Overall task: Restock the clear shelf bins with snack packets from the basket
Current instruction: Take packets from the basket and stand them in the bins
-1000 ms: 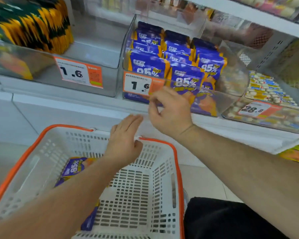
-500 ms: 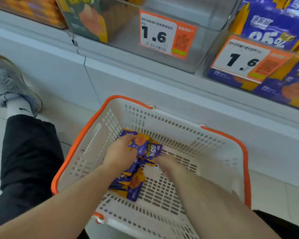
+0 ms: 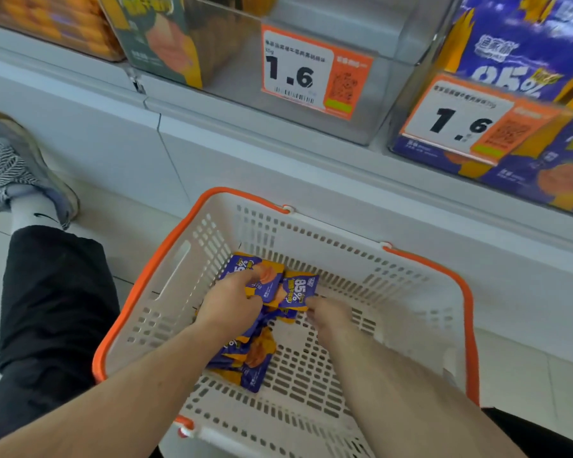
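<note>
A white basket with an orange rim point(image 3: 462, 285) sits on the floor below the shelf. Several purple and orange snack packets point(image 3: 248, 358) lie in a pile on its floor. My left hand point(image 3: 230, 304) grips a packet point(image 3: 265, 276) at the top of the pile. My right hand point(image 3: 328, 314) pinches the edge of another packet marked 85% point(image 3: 300, 290). Above on the right, the clear shelf bin point(image 3: 510, 104) holds the same purple packets behind a 1.6 price tag.
A second clear bin point(image 3: 381, 94) with a 1.6 tag stands left of the purple one; dark green packets point(image 3: 166, 38) fill a bin further left. My leg in black trousers point(image 3: 53, 309) and a grey shoe point(image 3: 20, 170) lie left of the basket on the tiled floor.
Both hands dropped from the shelf bin into the basket and took hold of packets. Since half a second ago they have barely moved.
</note>
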The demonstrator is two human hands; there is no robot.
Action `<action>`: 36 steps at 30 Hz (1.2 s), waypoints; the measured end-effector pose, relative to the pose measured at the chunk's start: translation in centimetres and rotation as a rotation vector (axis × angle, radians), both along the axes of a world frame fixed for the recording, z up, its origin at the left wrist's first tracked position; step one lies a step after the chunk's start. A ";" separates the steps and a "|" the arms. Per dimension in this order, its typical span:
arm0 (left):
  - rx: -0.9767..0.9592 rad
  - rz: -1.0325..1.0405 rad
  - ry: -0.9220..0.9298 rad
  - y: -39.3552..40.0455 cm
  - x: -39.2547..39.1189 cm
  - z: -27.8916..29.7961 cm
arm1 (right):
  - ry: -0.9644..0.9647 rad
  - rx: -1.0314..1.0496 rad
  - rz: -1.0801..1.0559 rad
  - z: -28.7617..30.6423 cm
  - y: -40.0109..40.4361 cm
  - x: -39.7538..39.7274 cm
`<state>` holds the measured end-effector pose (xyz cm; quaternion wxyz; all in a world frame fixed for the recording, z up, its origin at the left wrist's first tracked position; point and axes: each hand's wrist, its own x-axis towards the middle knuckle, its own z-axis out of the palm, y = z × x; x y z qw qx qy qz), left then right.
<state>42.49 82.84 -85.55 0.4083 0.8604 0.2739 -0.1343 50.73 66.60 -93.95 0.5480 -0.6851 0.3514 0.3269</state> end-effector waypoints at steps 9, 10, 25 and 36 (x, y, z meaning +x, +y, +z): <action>-0.069 -0.124 -0.028 -3.3 1.6 3.4 | -0.328 -0.439 0.717 10.3 -4.8 3.5; -0.072 -0.155 -0.027 -3.9 2.0 3.6 | -0.329 -0.431 0.817 12.4 -5.5 3.9; -0.307 -0.321 -0.590 -16.9 8.7 14.8 | -1.030 -1.192 1.034 31.6 -15.1 2.1; 0.556 -0.570 -0.862 -19.2 13.5 20.3 | -1.988 -1.166 0.080 38.5 -21.0 4.8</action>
